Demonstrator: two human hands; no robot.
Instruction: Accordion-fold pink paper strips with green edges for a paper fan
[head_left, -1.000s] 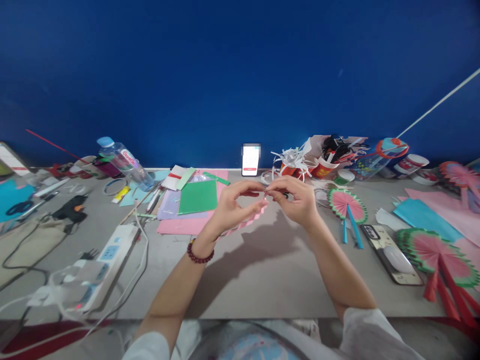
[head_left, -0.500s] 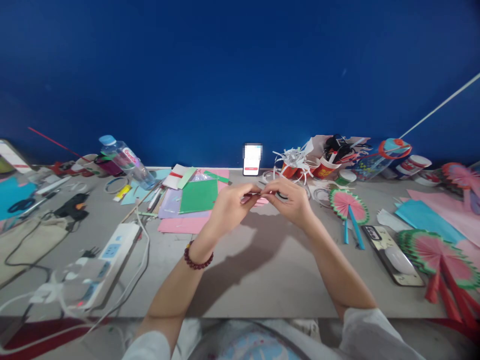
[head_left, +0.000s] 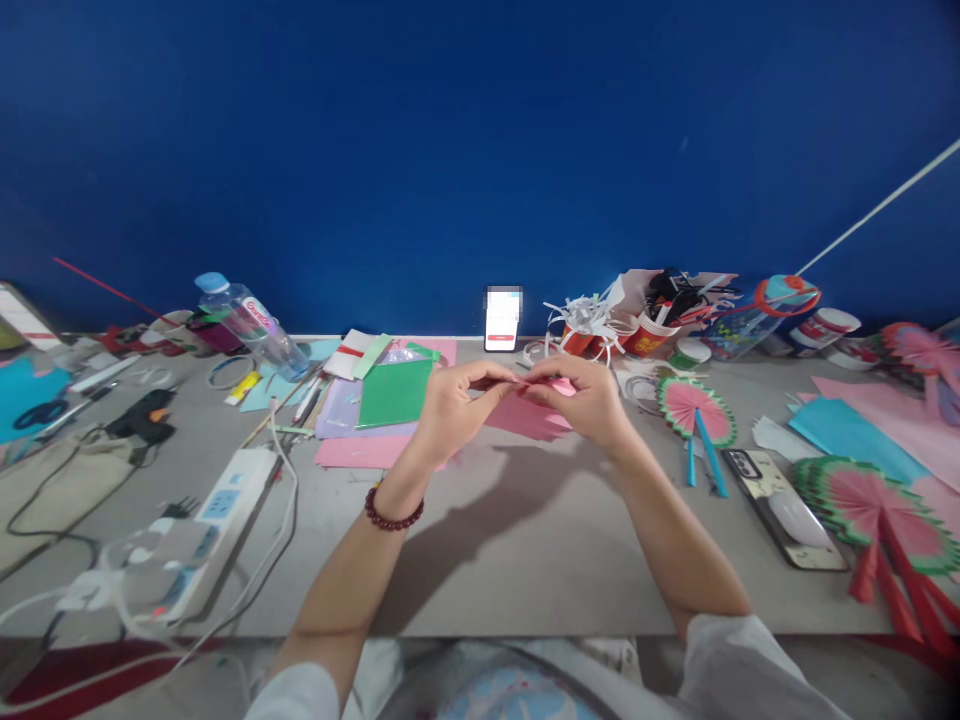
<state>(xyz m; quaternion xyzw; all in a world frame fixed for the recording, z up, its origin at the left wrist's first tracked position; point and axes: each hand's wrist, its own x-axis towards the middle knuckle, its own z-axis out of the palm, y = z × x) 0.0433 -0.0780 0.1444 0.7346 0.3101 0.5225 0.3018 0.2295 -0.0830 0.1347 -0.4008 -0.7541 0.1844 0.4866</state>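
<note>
Both of my hands meet above the middle of the grey table (head_left: 525,540). My left hand (head_left: 454,405) and my right hand (head_left: 589,400) each pinch the top edge of a pleated pink paper (head_left: 529,415), which hangs spread out between and below the fingers. A dark red bead bracelet (head_left: 391,510) circles my left wrist. Just behind my left hand lies a stack of green, pink and lilac paper sheets (head_left: 382,405).
A phone (head_left: 502,318) stands against the blue wall. Left: a water bottle (head_left: 251,325), a glue gun (head_left: 142,415), a power strip (head_left: 199,525) with cables. Right: cups of paper scraps (head_left: 622,325), finished pink fans (head_left: 694,410), another phone (head_left: 780,505), blue and pink sheets (head_left: 855,430).
The pleated pink paper was a curved strip, then squeezed flat between my fingers. Now it has spread open and hangs wider below my hands, which stay together.
</note>
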